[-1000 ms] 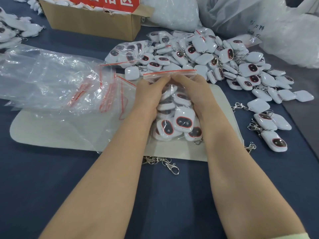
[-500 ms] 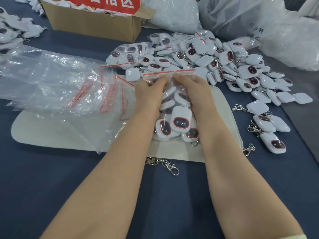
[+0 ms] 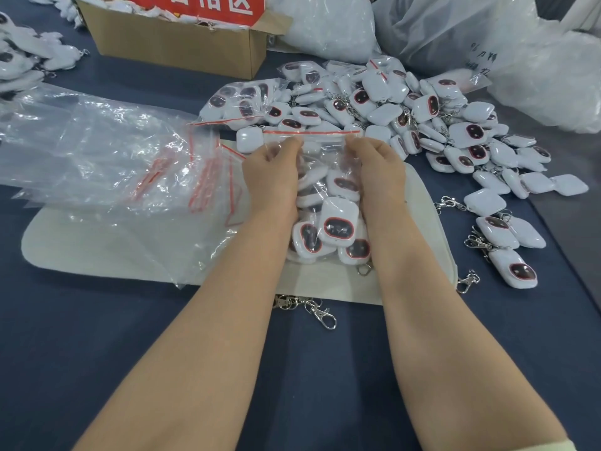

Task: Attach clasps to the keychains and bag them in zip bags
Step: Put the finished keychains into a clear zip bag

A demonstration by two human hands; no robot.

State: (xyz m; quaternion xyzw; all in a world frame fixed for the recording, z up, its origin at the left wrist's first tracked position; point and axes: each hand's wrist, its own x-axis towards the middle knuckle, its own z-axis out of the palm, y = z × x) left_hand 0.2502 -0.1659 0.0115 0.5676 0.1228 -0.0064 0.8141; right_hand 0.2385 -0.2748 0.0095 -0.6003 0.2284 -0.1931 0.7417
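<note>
Keychains [image 3: 338,222], white with red-rimmed dark faces, fill the zip bag [image 3: 320,164] lying on the pale mat [image 3: 97,252] in front of me. My left hand [image 3: 273,180] and right hand [image 3: 380,174] each pinch the bag just under its red seal strip, fingers curled onto the plastic. A loose pile [image 3: 406,102] of more keychains lies beyond the bag. Empty bags [image 3: 113,151] lie to the left, and spare clasps [image 3: 320,312] at the mat's near edge.

Bright, even light; wide-angle edge warp.
</note>
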